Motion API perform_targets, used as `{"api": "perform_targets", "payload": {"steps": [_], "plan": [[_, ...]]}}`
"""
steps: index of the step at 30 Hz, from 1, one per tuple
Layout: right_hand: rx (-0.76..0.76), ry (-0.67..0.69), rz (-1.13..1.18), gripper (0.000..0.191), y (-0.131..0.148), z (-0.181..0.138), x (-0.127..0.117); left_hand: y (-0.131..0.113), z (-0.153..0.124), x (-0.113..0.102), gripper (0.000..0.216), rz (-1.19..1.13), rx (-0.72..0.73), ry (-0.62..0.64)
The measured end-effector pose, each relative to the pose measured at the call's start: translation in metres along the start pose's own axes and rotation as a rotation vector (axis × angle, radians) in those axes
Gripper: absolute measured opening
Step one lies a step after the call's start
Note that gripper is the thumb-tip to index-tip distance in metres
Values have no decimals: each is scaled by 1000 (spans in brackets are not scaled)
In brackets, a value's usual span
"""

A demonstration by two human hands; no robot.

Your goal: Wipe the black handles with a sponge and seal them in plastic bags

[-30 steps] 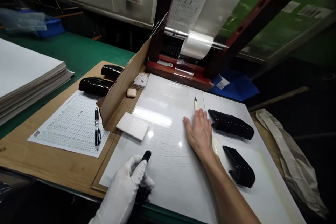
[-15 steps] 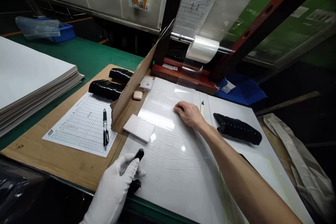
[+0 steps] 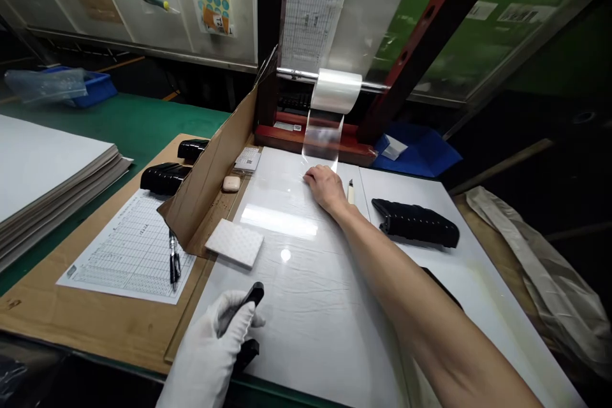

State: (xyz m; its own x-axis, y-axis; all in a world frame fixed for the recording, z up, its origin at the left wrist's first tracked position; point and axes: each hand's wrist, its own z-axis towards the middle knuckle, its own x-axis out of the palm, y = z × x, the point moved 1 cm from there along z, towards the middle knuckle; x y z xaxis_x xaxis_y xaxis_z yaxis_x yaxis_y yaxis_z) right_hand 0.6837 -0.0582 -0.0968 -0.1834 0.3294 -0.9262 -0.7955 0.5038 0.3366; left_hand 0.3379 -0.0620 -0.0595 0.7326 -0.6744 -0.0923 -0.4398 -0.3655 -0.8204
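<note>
Your clear film (image 3: 323, 135) hangs off the roll (image 3: 336, 90) on the red stand and runs down flat onto the white board (image 3: 329, 306), right under your bare fingers. The black part (image 3: 241, 312) in your gloved hand is glossy, tilted up, sitting at the board's near edge.

The gloved left hand (image 3: 217, 344) stayed low and near, fingers curled shut, while the bare right hand (image 3: 325, 185) reached far forward, arm outstretched, palm down.
</note>
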Motion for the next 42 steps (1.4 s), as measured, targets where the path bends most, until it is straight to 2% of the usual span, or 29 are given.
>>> {"api": "perform_targets", "payload": {"steps": [2,4,8,11,14,18,20,23,28,30,31,34,35,38,40,42], "plan": [[-9,38,51,19,6,-16,-2,-2,2,0,52,8,-10,-25],[-32,94,111,17,16,-45,-11,-9,2,1,51,40,23,-47],[-45,189,206,17,49,-135,-30,-29,-3,11,43,185,209,-51],[-49,218,260,14,82,-211,-32,-46,-7,28,37,222,332,76],[-55,227,296,12,113,-274,-26,-59,-2,55,40,242,425,203],[-69,161,339,13,136,-322,-19,-52,23,81,40,380,442,249],[-64,102,369,14,139,-329,-22,-40,32,80,31,419,445,253],[-49,71,405,14,138,-325,-37,-18,27,61,44,472,473,288],[-44,75,526,12,129,-298,-71,-2,-10,27,36,507,576,642],[-18,110,638,8,121,-287,-81,-2,-17,23,28,529,603,696],[13,155,695,4,116,-283,-84,-3,-17,23,24,537,609,683],[181,312,803,36,96,-274,-89,-4,-6,25,34,531,554,570],[239,325,828,43,89,-272,-89,-5,0,27,37,510,523,522],[402,211,940,40,69,-259,-81,-9,16,37,43,483,511,400],[503,97,1005,40,58,-248,-70,-15,27,48,44,548,579,303],[560,10,985,40,49,-236,-57,-23,41,60,39,683,655,152]]}}
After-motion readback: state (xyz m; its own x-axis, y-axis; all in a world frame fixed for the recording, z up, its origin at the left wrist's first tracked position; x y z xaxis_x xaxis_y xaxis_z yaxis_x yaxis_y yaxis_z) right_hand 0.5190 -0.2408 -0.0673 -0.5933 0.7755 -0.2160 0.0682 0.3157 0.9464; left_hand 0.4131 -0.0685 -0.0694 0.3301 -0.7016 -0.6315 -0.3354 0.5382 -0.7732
